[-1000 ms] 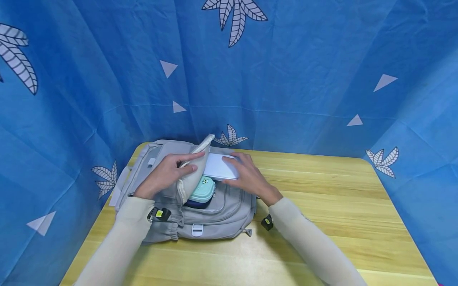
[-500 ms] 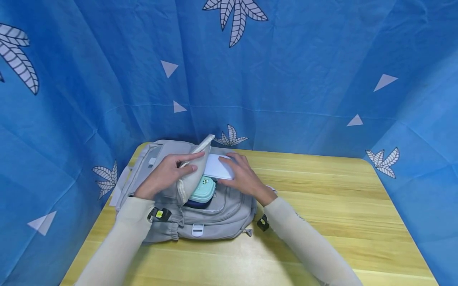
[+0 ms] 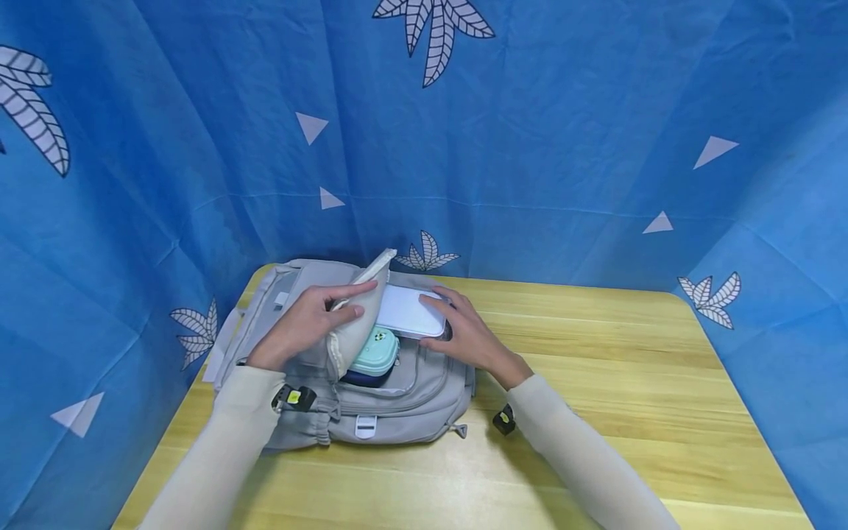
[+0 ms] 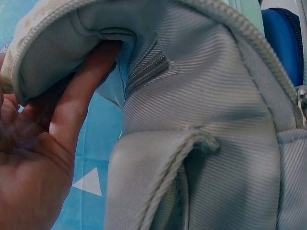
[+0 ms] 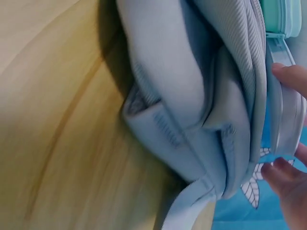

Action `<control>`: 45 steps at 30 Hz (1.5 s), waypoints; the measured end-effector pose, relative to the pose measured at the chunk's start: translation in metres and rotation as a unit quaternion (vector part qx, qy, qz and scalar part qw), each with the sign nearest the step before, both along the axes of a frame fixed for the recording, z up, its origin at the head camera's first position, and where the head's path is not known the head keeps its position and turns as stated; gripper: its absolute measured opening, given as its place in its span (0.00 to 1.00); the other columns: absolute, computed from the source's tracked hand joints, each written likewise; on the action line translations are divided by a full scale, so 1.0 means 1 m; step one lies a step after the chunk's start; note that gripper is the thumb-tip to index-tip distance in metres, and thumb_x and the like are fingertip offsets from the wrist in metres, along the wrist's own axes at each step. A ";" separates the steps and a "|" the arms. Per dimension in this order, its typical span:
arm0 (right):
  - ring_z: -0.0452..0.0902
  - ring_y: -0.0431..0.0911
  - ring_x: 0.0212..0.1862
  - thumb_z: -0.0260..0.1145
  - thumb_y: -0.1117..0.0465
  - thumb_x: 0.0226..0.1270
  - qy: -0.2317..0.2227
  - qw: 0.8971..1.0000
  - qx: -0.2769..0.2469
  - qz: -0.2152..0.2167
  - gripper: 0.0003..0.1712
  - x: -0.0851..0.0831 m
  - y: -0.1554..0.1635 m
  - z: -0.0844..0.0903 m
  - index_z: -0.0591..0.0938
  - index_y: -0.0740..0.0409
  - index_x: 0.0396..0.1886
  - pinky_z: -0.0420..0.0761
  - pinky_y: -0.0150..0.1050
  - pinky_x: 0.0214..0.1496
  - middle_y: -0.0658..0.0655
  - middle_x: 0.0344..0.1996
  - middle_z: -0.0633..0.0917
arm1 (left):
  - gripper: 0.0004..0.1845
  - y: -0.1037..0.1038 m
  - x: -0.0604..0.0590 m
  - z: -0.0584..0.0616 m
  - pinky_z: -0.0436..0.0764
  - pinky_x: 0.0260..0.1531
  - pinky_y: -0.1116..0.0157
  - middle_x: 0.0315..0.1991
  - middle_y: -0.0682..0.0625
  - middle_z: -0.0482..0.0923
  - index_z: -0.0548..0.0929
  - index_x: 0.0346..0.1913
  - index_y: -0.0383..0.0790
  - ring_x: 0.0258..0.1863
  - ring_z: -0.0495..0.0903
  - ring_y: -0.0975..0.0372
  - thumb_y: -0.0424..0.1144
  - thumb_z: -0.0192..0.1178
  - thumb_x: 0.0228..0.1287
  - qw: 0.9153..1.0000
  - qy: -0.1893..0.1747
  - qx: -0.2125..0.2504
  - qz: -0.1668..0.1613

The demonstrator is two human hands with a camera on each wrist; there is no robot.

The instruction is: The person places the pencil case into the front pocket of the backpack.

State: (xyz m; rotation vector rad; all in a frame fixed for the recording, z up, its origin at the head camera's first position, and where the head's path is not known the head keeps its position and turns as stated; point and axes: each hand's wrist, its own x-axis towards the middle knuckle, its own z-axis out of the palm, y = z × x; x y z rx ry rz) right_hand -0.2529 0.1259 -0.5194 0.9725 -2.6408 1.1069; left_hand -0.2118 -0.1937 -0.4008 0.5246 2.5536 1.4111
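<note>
A grey backpack [image 3: 404, 419] lies on the table with its front pocket unzipped. My left hand [image 3: 308, 320] holds the raised pocket flap [image 3: 363, 318] between thumb and fingers; in the left wrist view one finger reaches into its fold. A flat white case [image 3: 407, 309] lies partly in the pocket, its left end behind the flap. Fingers and thumb of my right hand [image 3: 467, 331] grip its outer end, and the right wrist view shows them at the edges of the white case [image 5: 288, 120]. Below it sits a mint-green case [image 3: 375, 352], on top of a dark blue case [image 3: 364, 380].
The wooden table [image 3: 609, 368] extends to the right of the backpack. A blue curtain [image 3: 530, 147] with leaf prints hangs behind and at both sides. A backpack strap [image 5: 187, 206] trails over the table in the right wrist view.
My right hand first moved left with the white case, deeper behind the flap, then came back right, and more of the case now shows. The left hand and flap stayed put.
</note>
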 end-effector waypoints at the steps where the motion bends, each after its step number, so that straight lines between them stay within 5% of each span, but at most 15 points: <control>1: 0.61 0.65 0.82 0.77 0.38 0.69 -0.004 1.000 0.004 -0.006 0.47 0.003 0.002 0.003 0.72 0.45 0.83 0.69 0.68 0.77 0.63 0.83 0.66 | 0.25 0.000 0.000 0.000 0.82 0.51 0.65 0.79 0.39 0.73 0.80 0.77 0.53 0.64 0.79 0.51 0.40 0.63 0.82 1.000 -0.001 0.000 0.001; 7: 0.62 0.64 0.83 0.81 0.48 0.67 -0.027 0.999 0.018 -0.032 0.47 0.014 0.009 0.016 0.74 0.53 0.81 0.67 0.68 0.80 0.65 0.83 0.67 | 0.25 0.000 0.000 0.001 0.83 0.52 0.63 0.79 0.39 0.73 0.79 0.77 0.54 0.65 0.79 0.50 0.40 0.63 0.82 1.000 -0.008 0.002 0.005; 25: 0.67 0.63 0.82 0.82 0.52 0.67 -0.034 0.998 0.018 -0.055 0.42 0.015 0.014 0.013 0.77 0.54 0.78 0.68 0.63 0.81 0.63 0.83 0.70 | 0.25 -0.001 0.000 0.000 0.80 0.60 0.53 0.82 0.40 0.69 0.79 0.77 0.55 0.70 0.75 0.50 0.42 0.64 0.82 1.000 -0.004 -0.008 0.004; 45: 0.67 0.63 0.82 0.81 0.52 0.68 -0.020 0.999 0.016 -0.041 0.40 0.007 -0.012 0.024 0.79 0.55 0.78 0.69 0.64 0.80 0.65 0.81 0.71 | 0.24 0.001 -0.003 -0.002 0.81 0.48 0.66 0.75 0.39 0.78 0.80 0.77 0.52 0.54 0.81 0.53 0.41 0.63 0.83 1.000 0.009 -0.002 -0.013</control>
